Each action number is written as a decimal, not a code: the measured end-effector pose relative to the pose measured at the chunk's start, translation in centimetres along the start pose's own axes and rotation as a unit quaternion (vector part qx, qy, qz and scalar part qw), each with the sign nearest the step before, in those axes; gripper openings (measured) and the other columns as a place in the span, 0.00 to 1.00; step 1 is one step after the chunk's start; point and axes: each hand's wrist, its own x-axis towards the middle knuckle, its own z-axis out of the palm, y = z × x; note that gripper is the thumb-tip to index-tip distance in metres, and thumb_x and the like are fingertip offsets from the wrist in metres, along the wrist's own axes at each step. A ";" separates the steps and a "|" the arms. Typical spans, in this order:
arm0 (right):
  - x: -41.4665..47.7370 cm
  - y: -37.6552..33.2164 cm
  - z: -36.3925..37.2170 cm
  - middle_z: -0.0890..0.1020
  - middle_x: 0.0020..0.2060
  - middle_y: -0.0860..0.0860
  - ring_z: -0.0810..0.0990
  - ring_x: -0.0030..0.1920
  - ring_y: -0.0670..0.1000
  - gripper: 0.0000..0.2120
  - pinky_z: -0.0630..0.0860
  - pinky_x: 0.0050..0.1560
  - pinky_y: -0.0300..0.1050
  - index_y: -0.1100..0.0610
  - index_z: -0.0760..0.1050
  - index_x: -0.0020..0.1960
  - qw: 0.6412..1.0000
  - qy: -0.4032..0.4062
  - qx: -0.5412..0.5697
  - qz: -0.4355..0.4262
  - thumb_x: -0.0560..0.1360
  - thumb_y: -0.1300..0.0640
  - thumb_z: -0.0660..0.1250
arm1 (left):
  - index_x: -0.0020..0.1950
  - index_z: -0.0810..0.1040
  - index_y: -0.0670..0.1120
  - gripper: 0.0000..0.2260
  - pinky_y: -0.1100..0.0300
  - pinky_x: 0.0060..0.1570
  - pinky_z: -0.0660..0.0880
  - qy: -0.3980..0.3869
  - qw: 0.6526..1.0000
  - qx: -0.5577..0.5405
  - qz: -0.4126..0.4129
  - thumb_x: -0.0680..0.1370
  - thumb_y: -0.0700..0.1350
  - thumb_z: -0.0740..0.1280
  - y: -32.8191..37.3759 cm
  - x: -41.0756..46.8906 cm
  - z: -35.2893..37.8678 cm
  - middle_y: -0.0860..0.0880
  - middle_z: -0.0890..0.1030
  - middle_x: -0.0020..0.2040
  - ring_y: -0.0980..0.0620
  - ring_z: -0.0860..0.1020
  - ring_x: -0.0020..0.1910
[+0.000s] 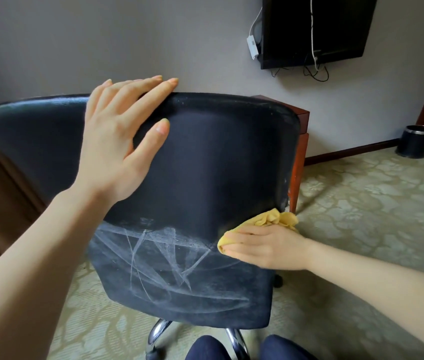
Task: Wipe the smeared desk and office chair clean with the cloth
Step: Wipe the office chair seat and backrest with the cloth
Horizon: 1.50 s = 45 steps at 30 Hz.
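The work on the office chair [205, 178] is only partly done, in my judgement. The backrest [218, 157] looks dark and mostly clean, with some pale dust along its top and right edge. The seat [179, 281] is covered with white smears [158, 250] in crossing lines, so this part is left. Of the desk I see only a red-brown wooden corner [300, 141] behind the chair, so I cannot tell its state.

My left hand [122, 141] lies flat and spread on the top of the backrest, holding nothing. My right hand [265, 246] presses the yellow cloth [275, 219] with nearly straight fingers at the right side, where the backrest meets the seat. The cloth is bunched under this hand.
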 end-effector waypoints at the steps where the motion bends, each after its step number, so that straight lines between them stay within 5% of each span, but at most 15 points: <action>1: -0.4 0.7 -0.6 0.80 0.59 0.51 0.74 0.65 0.52 0.15 0.66 0.70 0.47 0.60 0.77 0.62 0.999 0.017 0.021 0.024 0.79 0.68 0.59 | 0.71 0.70 0.49 0.21 0.52 0.71 0.54 0.000 1.000 -0.003 -0.002 0.80 0.52 0.54 0.2 0.0 0.1 0.49 0.73 0.67 0.48 0.69 0.66; 8: -1.3 5.4 -4.6 0.79 0.61 0.48 0.73 0.65 0.51 0.18 0.68 0.67 0.45 0.55 0.78 0.62 0.976 0.100 0.009 0.192 0.75 0.68 0.67 | 0.70 0.71 0.50 0.21 0.53 0.71 0.52 0.014 1.000 -0.014 -0.010 0.80 0.53 0.53 1.3 0.4 0.8 0.50 0.73 0.67 0.49 0.68 0.66; 15: 5.5 9.1 -6.8 0.79 0.60 0.48 0.75 0.63 0.49 0.16 0.67 0.65 0.44 0.54 0.80 0.60 0.941 0.221 -0.109 0.234 0.73 0.62 0.72 | 0.71 0.70 0.51 0.23 0.54 0.71 0.50 0.009 0.999 0.004 -0.041 0.82 0.52 0.45 2.5 0.8 1.2 0.50 0.71 0.70 0.49 0.66 0.69; 19: 11.9 8.2 -6.0 0.81 0.58 0.50 0.76 0.62 0.49 0.12 0.71 0.61 0.42 0.57 0.78 0.61 0.918 0.287 -0.098 0.255 0.77 0.61 0.66 | 0.75 0.61 0.53 0.24 0.52 0.74 0.43 -0.045 0.998 0.020 -0.028 0.81 0.54 0.43 2.3 0.4 0.5 0.50 0.60 0.77 0.50 0.55 0.76; 23: 16.7 5.9 -3.2 0.81 0.57 0.56 0.67 0.63 0.54 0.12 0.55 0.70 0.46 0.63 0.71 0.60 0.933 0.241 -0.070 0.259 0.79 0.63 0.58 | 0.77 0.55 0.53 0.23 0.46 0.73 0.39 -0.060 0.995 0.077 -0.022 0.82 0.55 0.45 1.7 -1.8 -0.2 0.48 0.53 0.78 0.48 0.48 0.77; 26: 18.3 3.1 -0.8 0.81 0.56 0.54 0.67 0.63 0.52 0.13 0.59 0.70 0.45 0.62 0.67 0.62 0.949 0.198 -0.054 0.241 0.80 0.65 0.51 | 0.77 0.54 0.51 0.23 0.44 0.73 0.39 -0.063 0.991 0.100 -0.068 0.82 0.54 0.48 0.5 -4.9 -0.4 0.45 0.52 0.78 0.45 0.47 0.77; 29: 17.7 0.0 1.8 0.79 0.61 0.51 0.67 0.66 0.51 0.16 0.62 0.69 0.44 0.61 0.71 0.65 0.972 0.133 -0.035 0.189 0.78 0.62 0.56 | 0.78 0.53 0.52 0.24 0.44 0.73 0.39 -0.070 0.982 0.113 -0.133 0.81 0.52 0.51 -0.5 -8.2 0.0 0.46 0.50 0.79 0.45 0.45 0.77; 34: 14.0 -3.5 3.5 0.72 0.69 0.48 0.67 0.70 0.48 0.26 0.51 0.72 0.47 0.57 0.67 0.71 0.995 -0.016 -0.033 0.088 0.73 0.57 0.60 | 0.78 0.48 0.58 0.27 0.48 0.72 0.38 -0.143 0.946 0.136 -0.256 0.79 0.53 0.52 -1.9 -14.4 1.4 0.52 0.42 0.78 0.47 0.40 0.77; 40: 7.9 -2.9 2.7 0.78 0.62 0.53 0.76 0.64 0.53 0.25 0.69 0.65 0.47 0.59 0.76 0.64 0.994 -0.071 0.083 0.028 0.68 0.58 0.74 | 0.77 0.40 0.58 0.29 0.49 0.70 0.33 -0.205 0.887 0.125 -0.396 0.81 0.57 0.52 -1.3 -20.1 3.8 0.52 0.35 0.77 0.47 0.35 0.76; 45: 3.1 -0.8 1.4 0.79 0.61 0.54 0.78 0.61 0.56 0.18 0.72 0.62 0.49 0.58 0.76 0.64 0.989 -0.083 0.118 0.026 0.74 0.57 0.65 | 0.75 0.35 0.59 0.31 0.46 0.71 0.34 -0.228 0.873 0.104 -0.418 0.81 0.57 0.52 -0.6 -21.4 4.7 0.51 0.32 0.76 0.46 0.34 0.75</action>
